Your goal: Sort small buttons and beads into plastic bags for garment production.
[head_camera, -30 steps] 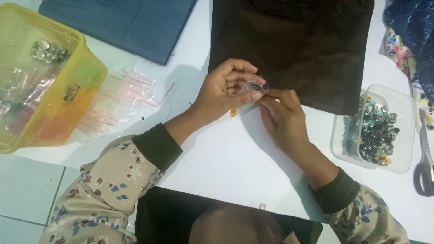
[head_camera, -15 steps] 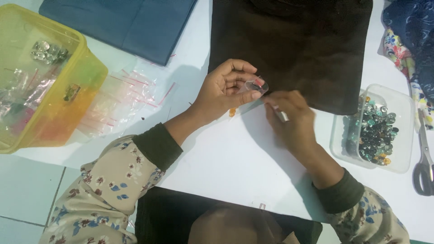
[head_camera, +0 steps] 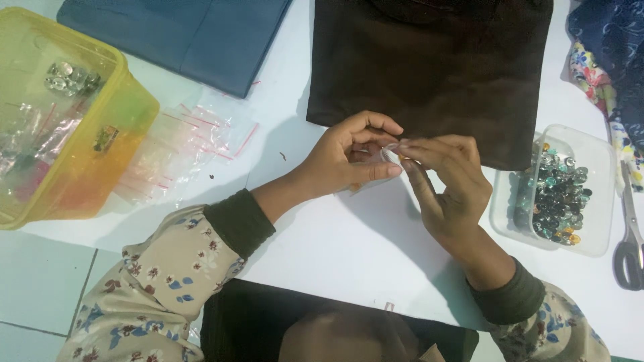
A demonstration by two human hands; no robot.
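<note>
Fingertips of both hands meet over the white table, pinched together on a small clear plastic bag held just off the surface. The left hand grips its left side between thumb and forefinger; the right hand nips the right edge with its fingers drawn close (whether anything sits inside the bag is too small to tell). Both wrists come out of dark green cuffs under floral sleeves.

Just beyond the hands lies a folded dark brown cloth, and farther left a blue cloth. To the right stands a clear tub of glass stones, with scissors past it at the table's edge. To the left, loose zip bags are strewn beside a yellow tub that holds more bags and stones.

By the look of it, the bag is being handled at its mouth, opened or pressed closed. Either calls for a steady pinch along the strip.
</note>
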